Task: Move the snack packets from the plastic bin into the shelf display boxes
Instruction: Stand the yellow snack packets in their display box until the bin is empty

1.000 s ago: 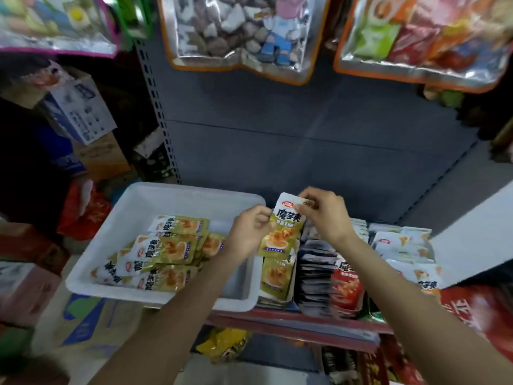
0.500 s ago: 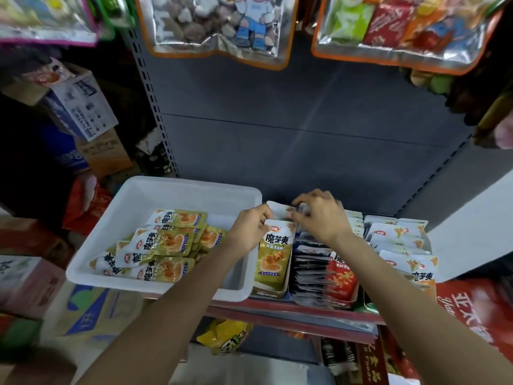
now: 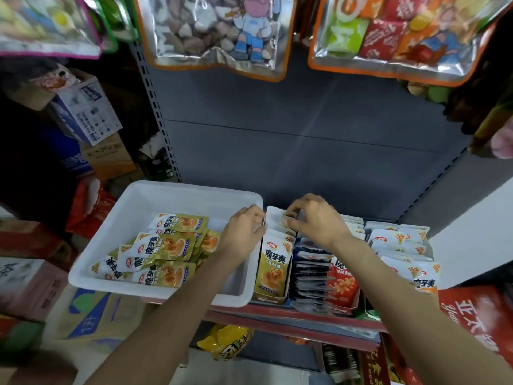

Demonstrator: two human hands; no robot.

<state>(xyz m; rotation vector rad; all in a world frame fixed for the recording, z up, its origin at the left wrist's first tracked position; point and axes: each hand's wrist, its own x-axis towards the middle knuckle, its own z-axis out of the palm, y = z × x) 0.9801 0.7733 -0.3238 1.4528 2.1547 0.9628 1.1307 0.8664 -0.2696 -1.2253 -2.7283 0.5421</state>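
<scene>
A white plastic bin stands on the shelf at the left and holds several yellow-green snack packets. Right of it a narrow display box holds a row of the same yellow-green packets standing upright. My left hand is at the box's left side, its fingers curled against the tops of the rear packets. My right hand reaches over from the right and pinches the tops of those rear packets.
Further display boxes to the right hold dark and red packets and white packets. Large snack bags hang overhead. Cardboard boxes are stacked at the left. A red shelf edge runs below the boxes.
The packet that both hands held above the box has gone down into the row. Both hands have dropped with it and now work at the rear packet tops.
</scene>
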